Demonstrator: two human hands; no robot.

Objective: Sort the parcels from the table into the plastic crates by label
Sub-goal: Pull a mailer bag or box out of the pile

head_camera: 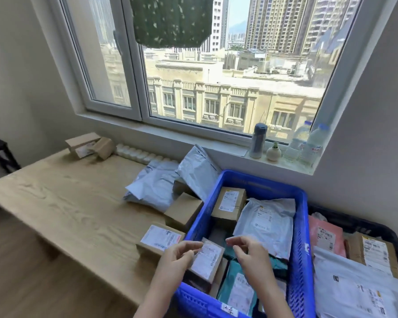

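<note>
The small brown parcel (pixel 207 262) bears a white barcode label on top.

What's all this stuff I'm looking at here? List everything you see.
table: one, light wood, below window
blue crate: one, blue, centre right
dark crate: one, black, far right
grey mailers: two or three, grey, on table
brown boxes: about four, brown, on table
crated parcels: several; brown, grey, teal, pink, white; inside both crates
flask: one, grey, windowsill
vase: one, white, windowsill
water bottles: two, clear, windowsill
cloth: one, green, hanging at window
left hand: one, at labelled box in blue crate, grip unclear
right hand: one, over blue crate, holding nothing
</note>
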